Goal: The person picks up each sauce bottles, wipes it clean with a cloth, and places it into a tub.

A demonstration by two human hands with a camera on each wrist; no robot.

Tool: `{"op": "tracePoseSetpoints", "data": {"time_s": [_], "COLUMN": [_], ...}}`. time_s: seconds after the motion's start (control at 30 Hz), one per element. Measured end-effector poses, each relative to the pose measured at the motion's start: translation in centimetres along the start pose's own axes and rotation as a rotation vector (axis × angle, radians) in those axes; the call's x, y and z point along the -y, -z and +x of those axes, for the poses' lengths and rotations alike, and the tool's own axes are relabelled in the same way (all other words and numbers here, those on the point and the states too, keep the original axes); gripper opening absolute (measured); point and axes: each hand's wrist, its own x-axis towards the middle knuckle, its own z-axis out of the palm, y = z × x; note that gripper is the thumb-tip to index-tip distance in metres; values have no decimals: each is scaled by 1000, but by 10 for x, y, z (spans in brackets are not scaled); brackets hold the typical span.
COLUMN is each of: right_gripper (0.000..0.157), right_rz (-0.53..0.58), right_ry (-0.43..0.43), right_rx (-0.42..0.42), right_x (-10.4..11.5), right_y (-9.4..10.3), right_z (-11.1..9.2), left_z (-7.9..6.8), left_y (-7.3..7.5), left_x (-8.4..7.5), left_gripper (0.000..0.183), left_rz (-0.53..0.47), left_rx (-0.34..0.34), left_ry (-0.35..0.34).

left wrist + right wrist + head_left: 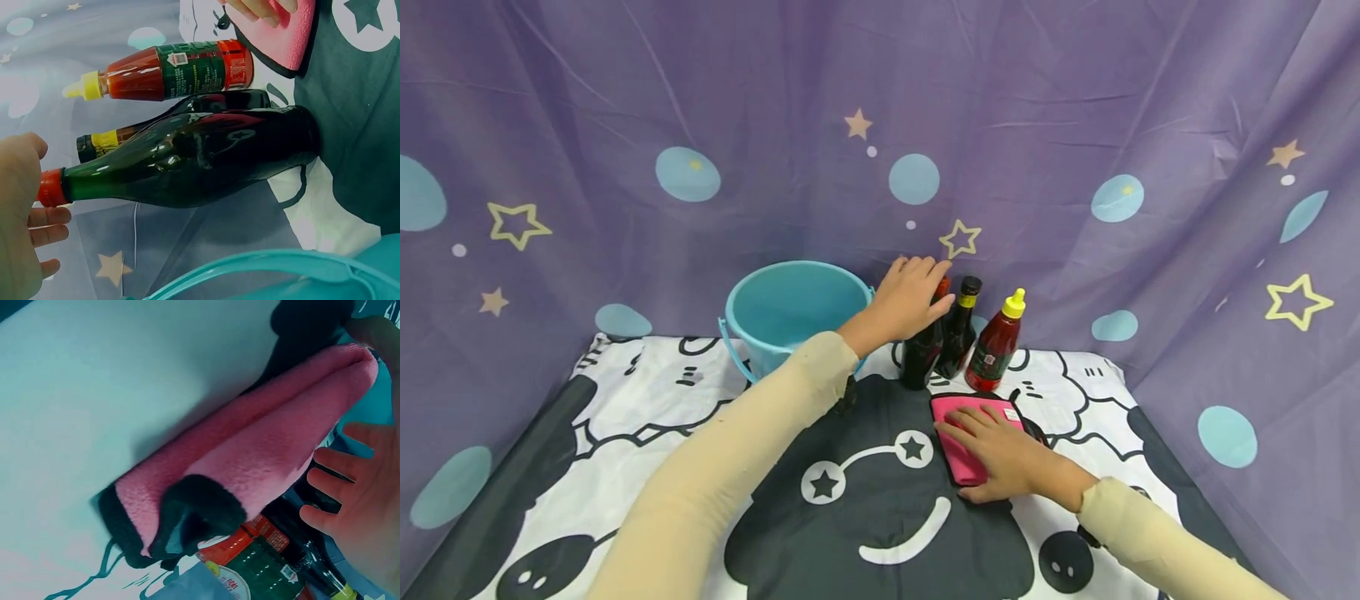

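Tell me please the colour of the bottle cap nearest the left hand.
Red; the cap shows best in the left wrist view.

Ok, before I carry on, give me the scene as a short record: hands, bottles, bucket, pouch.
Left hand: at the neck of the red-capped bottle, fingers spread around the cap; firm contact unclear
Right hand: over the pink pouch, fingers spread
Bottles, left to right in head view: red-capped bottle, black-capped bottle, yellow-tipped bottle; all upright
Bucket: blue, left of the bottles
Pink pouch: black-trimmed, with a dark cord, nearer the person than the bottles
Surface: printed cloth
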Motion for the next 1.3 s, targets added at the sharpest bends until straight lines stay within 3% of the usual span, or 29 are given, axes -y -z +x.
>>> {"op": "tracePoseSetpoints", "data": {"time_s": [0.3, 0.53, 0.9, 1.1, 1.3], "right_gripper": [92, 93, 91, 90, 84], "right_rz": [31, 40, 23, -3, -24], "right_ry": [-20, -24, -24, -36, -34], "right_rx": [-3, 6, 14, 27, 21], "right_x": [0, 0, -1, -2, -4], "right_y": [-10, -13, -14, -11, -7], "right_z": [-4, -4, -2, -2, -1], "left_z": [2, 4, 9, 7, 4], "left_y": [-8, -16, -11, -9, 3], "left_x": [-6, -6, -4, -3, -4], "left_gripper": [33, 32, 34, 35, 35], "left_rz": [134, 229, 197, 162, 162], "left_rx": [-73, -96, -29, -46, -111], "left_ry": [-55, -86, -40, -11, -12]}}
